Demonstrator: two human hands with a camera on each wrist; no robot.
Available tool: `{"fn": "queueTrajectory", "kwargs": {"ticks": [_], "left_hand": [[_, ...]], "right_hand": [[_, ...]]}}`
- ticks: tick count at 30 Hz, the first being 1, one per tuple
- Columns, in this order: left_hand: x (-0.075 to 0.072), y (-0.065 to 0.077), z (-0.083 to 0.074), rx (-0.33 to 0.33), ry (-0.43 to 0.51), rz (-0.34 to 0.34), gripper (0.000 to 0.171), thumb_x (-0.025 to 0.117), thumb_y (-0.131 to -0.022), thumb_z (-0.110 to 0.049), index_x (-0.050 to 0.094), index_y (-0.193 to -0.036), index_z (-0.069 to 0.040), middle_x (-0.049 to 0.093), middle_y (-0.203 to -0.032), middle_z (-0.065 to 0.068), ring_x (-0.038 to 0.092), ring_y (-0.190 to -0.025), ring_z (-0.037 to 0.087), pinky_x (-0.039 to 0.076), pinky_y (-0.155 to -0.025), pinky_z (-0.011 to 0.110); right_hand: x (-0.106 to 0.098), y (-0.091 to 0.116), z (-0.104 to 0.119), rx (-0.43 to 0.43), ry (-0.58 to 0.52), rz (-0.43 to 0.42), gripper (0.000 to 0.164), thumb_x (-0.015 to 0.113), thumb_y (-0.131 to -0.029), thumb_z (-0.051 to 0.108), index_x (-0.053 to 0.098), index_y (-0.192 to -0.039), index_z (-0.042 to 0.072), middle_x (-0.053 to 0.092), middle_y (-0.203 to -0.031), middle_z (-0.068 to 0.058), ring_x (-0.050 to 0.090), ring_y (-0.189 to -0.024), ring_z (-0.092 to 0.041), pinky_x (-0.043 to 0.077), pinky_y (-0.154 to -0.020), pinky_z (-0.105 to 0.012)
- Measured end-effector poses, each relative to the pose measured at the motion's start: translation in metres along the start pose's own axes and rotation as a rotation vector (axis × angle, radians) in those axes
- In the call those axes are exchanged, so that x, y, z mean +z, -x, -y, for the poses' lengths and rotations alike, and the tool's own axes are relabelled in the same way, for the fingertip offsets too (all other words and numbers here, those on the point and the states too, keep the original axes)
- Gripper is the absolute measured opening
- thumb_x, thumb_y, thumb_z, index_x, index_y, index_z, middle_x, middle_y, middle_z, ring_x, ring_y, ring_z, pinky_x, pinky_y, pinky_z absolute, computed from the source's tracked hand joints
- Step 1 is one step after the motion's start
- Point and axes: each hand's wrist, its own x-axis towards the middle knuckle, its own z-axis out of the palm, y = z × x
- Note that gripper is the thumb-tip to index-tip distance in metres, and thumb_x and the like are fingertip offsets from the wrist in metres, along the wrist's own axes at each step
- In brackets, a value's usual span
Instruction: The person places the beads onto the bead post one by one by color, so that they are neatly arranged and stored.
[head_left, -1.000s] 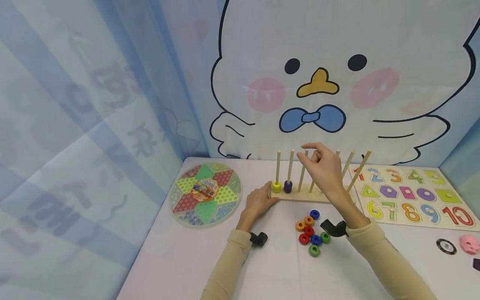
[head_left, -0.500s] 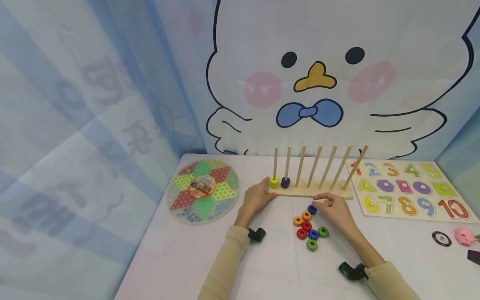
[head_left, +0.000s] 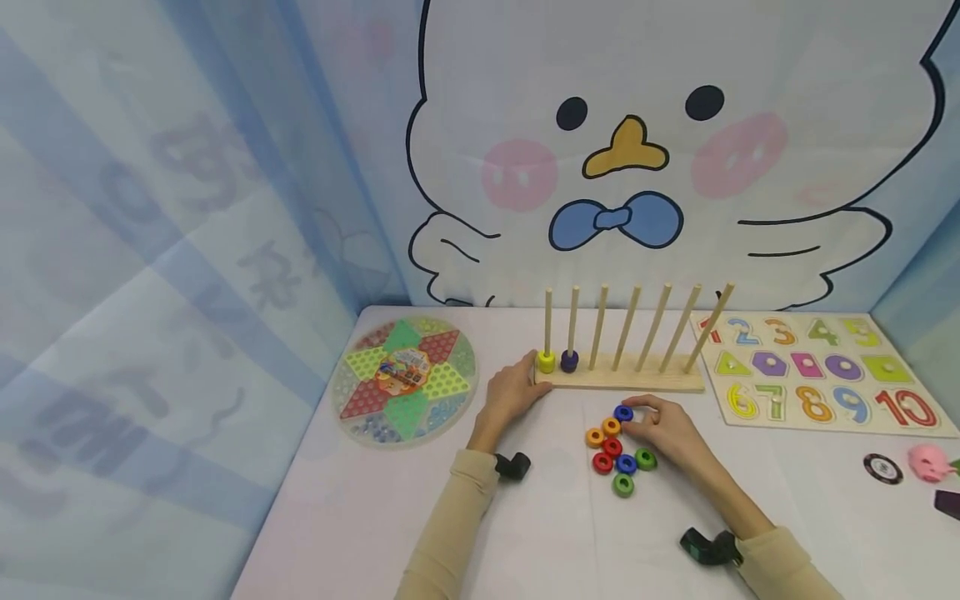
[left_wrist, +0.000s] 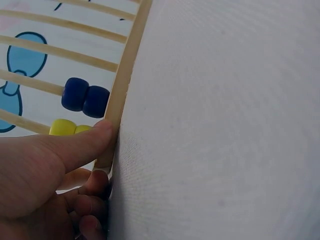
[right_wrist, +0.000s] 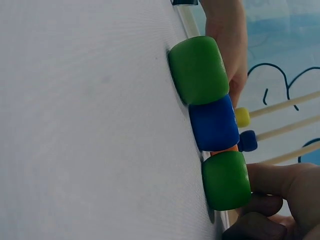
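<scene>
Two hands, one pegboard (head_left: 622,382) of seven wooden pegs, eight loose rings. Pegboard: at the back of the white table, its long side facing the person; yellow beads (head_left: 546,364) at the foot of the leftmost peg, two dark blue beads (left_wrist: 75,94) stacked on the next. Left hand (head_left: 512,398): grips the board's left end, thumb on its front edge, position unchanged over the last second. Right hand (head_left: 667,429): a second ago raised over the pegs, since lowered to the loose rings; forefinger and thumb now curl about the far blue ring (head_left: 622,412), one to each side, the ring low at table level. Firmness of the pinch: cannot be told, the contact being hidden behind a green ring in the right wrist view. Remaining loose stock, lying between the forearms: two orange rings (head_left: 595,438), two red rings (head_left: 602,464), one nearer blue ring (head_left: 627,465), two green rings (head_left: 623,486). Bearing on the work, as judged: handling has passed from the pegs to the loose stock, with the far blue ring singled out.
</scene>
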Motion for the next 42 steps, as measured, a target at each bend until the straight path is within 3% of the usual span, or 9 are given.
{"fn": "queueTrajectory", "kwargs": {"ticks": [13,18,23,32,37,42], "left_hand": [[-0.001,-0.002,0.001,-0.005,0.015,0.003,0.072,0.067,-0.085,-0.047,0.041,-0.145,-0.014,0.053,-0.065,-0.005,0.049,-0.06,0.012,0.04,-0.059,0.029],[0.001,-0.001,0.001,-0.005,0.007,-0.002,0.071,0.067,-0.085,-0.046,0.042,-0.144,-0.015,0.054,-0.066,-0.006,0.049,-0.059,0.011,0.04,-0.058,0.029],[0.001,0.0,-0.001,-0.017,0.004,-0.001,0.071,0.068,-0.085,-0.046,0.042,-0.144,-0.016,0.054,-0.065,-0.006,0.049,-0.058,0.012,0.039,-0.058,0.029],[0.001,-0.001,0.0,-0.018,-0.012,-0.003,0.072,0.066,-0.085,-0.048,0.042,-0.144,-0.016,0.05,-0.061,-0.004,0.047,-0.059,0.013,0.04,-0.06,0.031],[-0.001,-0.001,0.0,-0.025,-0.014,0.003,0.072,0.066,-0.086,-0.048,0.041,-0.145,-0.017,0.051,-0.064,-0.003,0.048,-0.062,0.014,0.042,-0.064,0.033],[-0.001,0.0,-0.001,-0.023,-0.015,0.008,0.071,0.066,-0.086,-0.048,0.041,-0.145,-0.017,0.05,-0.063,-0.002,0.049,-0.062,0.015,0.043,-0.064,0.033]], "right_hand": [[0.002,-0.001,0.006,0.032,0.025,-0.016,0.044,0.07,-0.086,0.028,0.057,-0.115,-0.003,0.045,-0.055,0.003,0.037,-0.046,-0.01,0.029,-0.043,-0.024],[0.001,-0.004,0.016,-0.019,0.041,-0.075,0.047,0.07,-0.086,0.036,0.057,-0.116,0.001,0.043,-0.055,0.003,0.037,-0.046,-0.011,0.028,-0.043,-0.025],[-0.012,-0.011,0.049,-0.125,0.043,-0.154,0.049,0.068,-0.087,0.041,0.059,-0.115,0.002,0.042,-0.055,0.001,0.036,-0.046,-0.013,0.028,-0.043,-0.026],[-0.055,-0.024,0.136,-0.312,-0.025,-0.275,0.046,0.067,-0.088,0.041,0.06,-0.117,0.006,0.042,-0.055,-0.005,0.035,-0.044,-0.015,0.027,-0.041,-0.03],[-0.069,-0.034,0.166,-0.328,-0.032,-0.337,0.047,0.066,-0.087,0.046,0.06,-0.118,0.011,0.043,-0.055,-0.007,0.035,-0.044,-0.019,0.027,-0.04,-0.032],[-0.069,-0.042,0.171,-0.288,0.037,-0.369,0.049,0.066,-0.087,0.045,0.06,-0.118,0.007,0.043,-0.052,-0.003,0.036,-0.042,-0.019,0.026,-0.04,-0.031]]}}
